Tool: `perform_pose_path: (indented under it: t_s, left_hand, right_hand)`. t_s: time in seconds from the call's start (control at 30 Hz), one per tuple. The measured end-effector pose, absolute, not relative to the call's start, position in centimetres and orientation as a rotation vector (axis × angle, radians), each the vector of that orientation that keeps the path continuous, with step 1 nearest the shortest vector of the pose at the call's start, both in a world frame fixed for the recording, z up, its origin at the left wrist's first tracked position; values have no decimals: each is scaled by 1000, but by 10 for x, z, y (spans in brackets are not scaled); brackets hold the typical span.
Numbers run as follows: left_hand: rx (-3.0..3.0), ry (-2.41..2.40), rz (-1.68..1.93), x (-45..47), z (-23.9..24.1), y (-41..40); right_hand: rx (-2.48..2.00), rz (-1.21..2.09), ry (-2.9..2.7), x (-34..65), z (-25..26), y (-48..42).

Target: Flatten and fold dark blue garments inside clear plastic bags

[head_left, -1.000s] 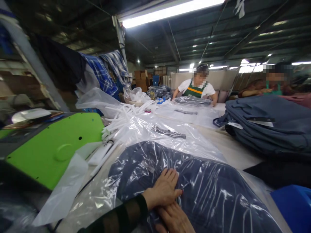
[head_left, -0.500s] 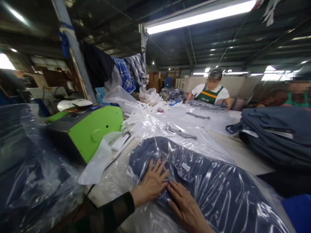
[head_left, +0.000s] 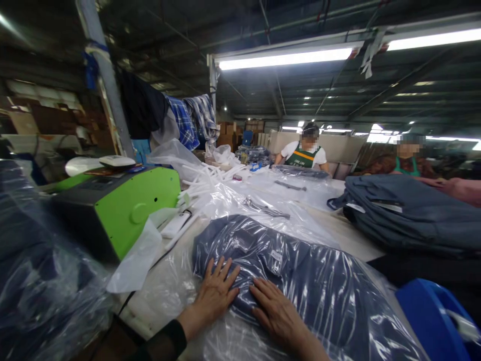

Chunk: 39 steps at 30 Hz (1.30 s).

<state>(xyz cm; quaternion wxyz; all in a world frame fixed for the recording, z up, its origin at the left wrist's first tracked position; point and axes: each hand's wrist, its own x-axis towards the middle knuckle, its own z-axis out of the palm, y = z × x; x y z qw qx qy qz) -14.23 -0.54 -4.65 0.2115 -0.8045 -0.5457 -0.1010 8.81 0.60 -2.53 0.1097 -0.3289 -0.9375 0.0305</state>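
Observation:
A dark blue-grey backpack (head_left: pixel 319 281) lies flat on the table inside a clear plastic bag, with a small white label showing through. My left hand (head_left: pixel 216 288) rests on the plastic near the backpack's left end, fingers spread and palm down. To its right, my right hand (head_left: pixel 276 308) presses flat on the same plastic, fingers stretched out. Neither hand grips anything. Loose clear film of the bag spreads over the table below and left of my hands.
A green and black machine (head_left: pixel 137 205) stands at the left, beside a bagged dark item (head_left: pixel 41 281). Unbagged backpacks (head_left: pixel 413 210) are piled at the right above a blue bin (head_left: pixel 432 316). Across the table a co-worker (head_left: pixel 306 153) stands; another person (head_left: pixel 408 155) is farther right.
My hands have moved apart on the plastic, the left one toward the left. The view has turned to the right, bringing more of the blue bin in.

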Motion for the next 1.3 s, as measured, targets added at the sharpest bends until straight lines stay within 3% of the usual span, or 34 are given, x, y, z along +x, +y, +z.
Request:
perform_pose_path:
  t_s: [0.2, 0.37, 0.47, 0.63, 0.87, 1.07, 1.3]
  left_hand:
    - [-2222, -1501, -297, -144, -52, -5]
    - [-2234, -1480, -323, -147, -55, -4]
    - [-2220, -1448, -353, -149, -59, -3]
    - [-2209, -1377, -471, -154, -67, 0]
    - [-2256, -1264, -559, -161, -72, 4]
    - [-2245, -1271, -505, -161, -72, 2]
    - [-2201, -1184, -510, -157, -63, 0]
  right_hand:
    - [-1092, 19, -2756, 98, -30, 0]
    - [-1139, -687, -2452, 157, -44, -25]
    - [-1210, -894, -2268, 204, -40, -55]
    - [-1643, -762, -1827, 262, -52, -128]
    - [-1975, -161, -1412, 257, -108, -169]
    - [-2161, -353, -1384, 233, -116, -145]
    - [-2085, -611, -1797, 244, -117, -144]
